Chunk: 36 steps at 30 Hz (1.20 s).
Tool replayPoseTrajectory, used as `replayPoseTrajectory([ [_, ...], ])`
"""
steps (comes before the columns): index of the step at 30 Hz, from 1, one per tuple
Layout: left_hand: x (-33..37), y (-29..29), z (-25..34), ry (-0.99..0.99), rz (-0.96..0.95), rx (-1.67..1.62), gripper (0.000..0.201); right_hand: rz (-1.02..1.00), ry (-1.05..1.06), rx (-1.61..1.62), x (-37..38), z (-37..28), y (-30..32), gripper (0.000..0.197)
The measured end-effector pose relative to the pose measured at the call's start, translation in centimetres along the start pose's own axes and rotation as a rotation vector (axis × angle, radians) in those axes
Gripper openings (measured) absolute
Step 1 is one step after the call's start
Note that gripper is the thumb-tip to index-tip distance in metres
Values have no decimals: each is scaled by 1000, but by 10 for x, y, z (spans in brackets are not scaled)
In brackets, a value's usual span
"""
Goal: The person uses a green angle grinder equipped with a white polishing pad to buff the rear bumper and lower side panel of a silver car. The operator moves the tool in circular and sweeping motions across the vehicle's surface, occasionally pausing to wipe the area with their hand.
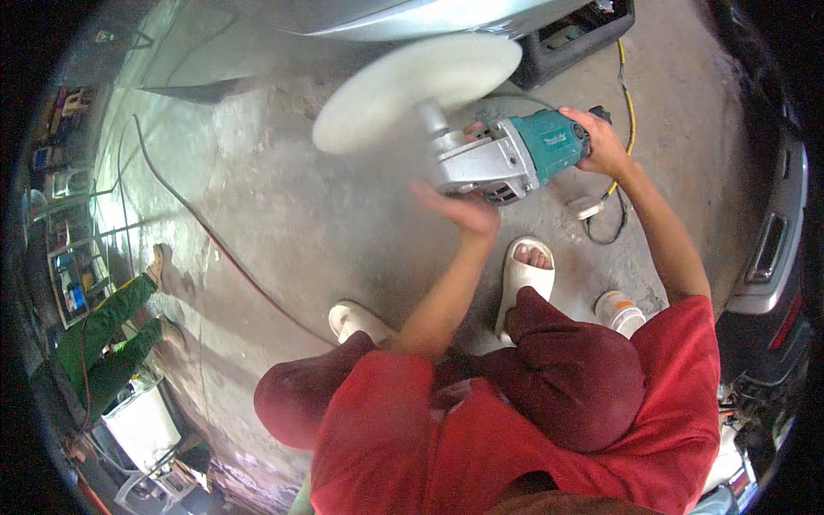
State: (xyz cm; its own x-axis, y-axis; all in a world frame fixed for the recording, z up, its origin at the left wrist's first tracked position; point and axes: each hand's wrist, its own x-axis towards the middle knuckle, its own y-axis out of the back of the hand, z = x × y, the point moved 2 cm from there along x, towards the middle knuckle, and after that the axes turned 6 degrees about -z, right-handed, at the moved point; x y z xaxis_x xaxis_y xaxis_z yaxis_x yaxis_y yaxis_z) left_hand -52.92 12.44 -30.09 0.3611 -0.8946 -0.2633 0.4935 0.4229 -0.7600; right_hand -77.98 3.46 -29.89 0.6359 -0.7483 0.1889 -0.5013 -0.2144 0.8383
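A polisher (554, 142) with a teal body, silver gear head and large whitish round pad is held out in front of me. My right hand (605, 144) is closed round its rear grip. Beneath the gear head, my left hand (470, 213) supports it, thumb stretched out to the left and a fingertip showing on the far side; the other fingers are hidden. The pad (412, 94) is tilted, its face toward a silver-grey car panel (421, 15) at the top. Whether pad and panel touch, I cannot tell.
A black plastic crate (573, 41) stands top right, beside a yellow cable (631, 112). A whitish plug connector (586, 209) and a white tub (620, 313) are on the floor at right. A dark red hose (215, 245) crosses the left floor. Another person's green-trousered legs (112, 330) show far left.
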Motion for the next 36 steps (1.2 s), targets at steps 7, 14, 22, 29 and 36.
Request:
replayPoseTrajectory([
  [7, -6, 1, 21, -66, 213, 5, 86, -14, 45, 54, 13, -29, -7, 85],
  [14, 13, 25, 56, -149, 164, 37, 88, -77, -11, -18, 32, -62, -30, 89],
  [22, 43, 13, 117, -64, 180, 23, 85, -99, -91, -86, 65, -90, -59, 91],
  [29, 75, 38, 125, -150, 145, -15, 84, -208, -225, -78, 86, -107, -69, 88],
  [36, 29, 15, 89, -227, 296, 53, 82, -202, -76, -17, 69, -71, -40, 85],
])
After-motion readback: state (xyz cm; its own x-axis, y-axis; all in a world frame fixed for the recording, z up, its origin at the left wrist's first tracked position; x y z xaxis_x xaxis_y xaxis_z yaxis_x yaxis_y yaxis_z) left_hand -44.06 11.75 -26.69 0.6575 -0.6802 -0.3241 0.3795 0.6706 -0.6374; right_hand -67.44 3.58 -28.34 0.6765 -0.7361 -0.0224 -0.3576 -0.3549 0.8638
